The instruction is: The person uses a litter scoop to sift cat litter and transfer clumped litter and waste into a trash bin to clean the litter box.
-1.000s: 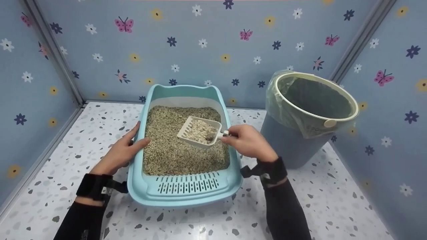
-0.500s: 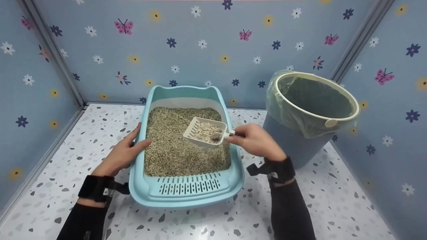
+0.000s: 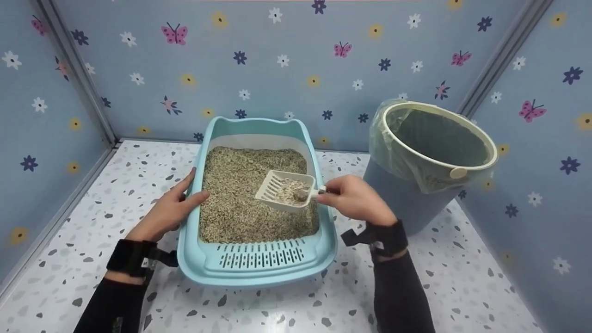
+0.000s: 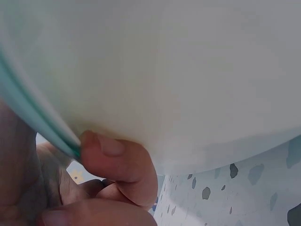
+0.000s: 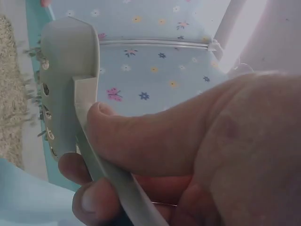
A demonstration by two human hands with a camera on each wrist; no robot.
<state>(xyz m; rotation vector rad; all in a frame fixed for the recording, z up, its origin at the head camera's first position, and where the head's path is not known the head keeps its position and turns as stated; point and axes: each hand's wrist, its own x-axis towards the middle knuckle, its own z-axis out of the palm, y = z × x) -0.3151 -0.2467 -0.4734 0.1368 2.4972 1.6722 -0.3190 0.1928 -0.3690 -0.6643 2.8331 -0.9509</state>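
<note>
My right hand (image 3: 354,198) grips the handle of a cream slotted litter scoop (image 3: 283,207) above the right half of a light blue litter box (image 3: 256,279). In the scoop lie pale litter and one darker clump (image 3: 301,195) near the handle. The right wrist view shows the thumb along the handle (image 5: 87,106), fingers curled beneath, and bits of litter (image 5: 34,99) falling by the scoop's slots. My left hand (image 3: 167,212) holds the box's left rim, thumb over the top. In the left wrist view its fingers (image 4: 120,162) curl under the rim against the pale outer wall (image 4: 211,80).
A tall blue-grey bin (image 3: 397,203) with a cream rim and a translucent bag (image 3: 393,148) stands right of the box. Flower-patterned panels (image 3: 286,41) enclose the speckled white surface (image 3: 222,307) at the back and both sides. Brown-green litter (image 3: 245,219) fills the box's basin.
The scoop and right hand have shifted slightly right, then a little lower. Pale litter in the scoop has thinned, baring more slots and the darker clump. The left hand keeps its hold.
</note>
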